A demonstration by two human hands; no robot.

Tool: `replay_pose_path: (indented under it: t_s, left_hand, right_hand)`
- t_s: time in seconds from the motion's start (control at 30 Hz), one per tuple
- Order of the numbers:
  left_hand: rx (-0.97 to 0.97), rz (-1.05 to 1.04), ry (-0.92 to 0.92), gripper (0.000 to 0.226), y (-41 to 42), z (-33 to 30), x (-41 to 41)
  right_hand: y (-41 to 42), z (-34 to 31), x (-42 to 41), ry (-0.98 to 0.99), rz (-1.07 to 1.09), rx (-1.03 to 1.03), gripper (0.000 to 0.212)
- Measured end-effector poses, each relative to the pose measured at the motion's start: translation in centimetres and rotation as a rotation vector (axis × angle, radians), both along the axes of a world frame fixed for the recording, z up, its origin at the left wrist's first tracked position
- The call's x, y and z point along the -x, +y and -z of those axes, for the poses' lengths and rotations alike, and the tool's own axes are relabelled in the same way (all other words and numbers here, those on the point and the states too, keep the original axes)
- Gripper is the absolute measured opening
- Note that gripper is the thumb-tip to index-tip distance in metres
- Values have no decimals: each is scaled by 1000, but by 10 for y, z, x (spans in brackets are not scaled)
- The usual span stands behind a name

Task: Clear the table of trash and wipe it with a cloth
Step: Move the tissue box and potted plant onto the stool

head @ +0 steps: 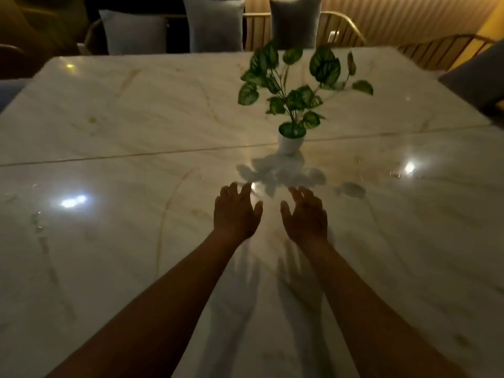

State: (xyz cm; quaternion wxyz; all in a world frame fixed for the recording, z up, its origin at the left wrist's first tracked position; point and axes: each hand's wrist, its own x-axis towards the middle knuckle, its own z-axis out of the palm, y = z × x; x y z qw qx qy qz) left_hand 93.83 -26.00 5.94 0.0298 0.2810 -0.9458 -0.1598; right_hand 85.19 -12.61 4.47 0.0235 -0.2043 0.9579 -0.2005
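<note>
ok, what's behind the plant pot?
Behind the pot: bare marble table, then chairs with cushions at the far edge. The leaves cover part of the tabletop and one chair.

Glossy pale marble table [136,110], tan veins, seam across, light glints

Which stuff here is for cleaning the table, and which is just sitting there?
For the job:
table, to be wiped
left hand and right hand, both open and holding nothing
No trash or cloth shows.

Just there:
plant in a white pot
chairs with cushions behind the table
</note>
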Motion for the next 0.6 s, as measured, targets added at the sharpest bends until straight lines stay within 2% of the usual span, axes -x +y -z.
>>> replay_pose_path:
  t_s: [0.13, 0.33, 0.47, 0.53, 0.6]
  left_hand:
    - [-61, -60, -115, 65, -1, 21, 65]
    - [-92, -138, -240, 71, -35, 60, 145]
    - [-20, -106, -350, 76, -53, 87, 171]
    - [9, -96, -360, 74, -56, 96, 175]
    - [8, -90, -338, 72, -56, 100, 175]
  right_hand:
    - [-10, 23, 67, -107, -25, 96, 62]
    - [-62, 33, 156, -175, 106, 310, 82]
    - [-90, 40, 207, -203, 169, 433, 112]
    - [-107, 47, 232, -199, 190, 456, 120]
    - [-122, 51, 249, -237, 120, 446, 121]
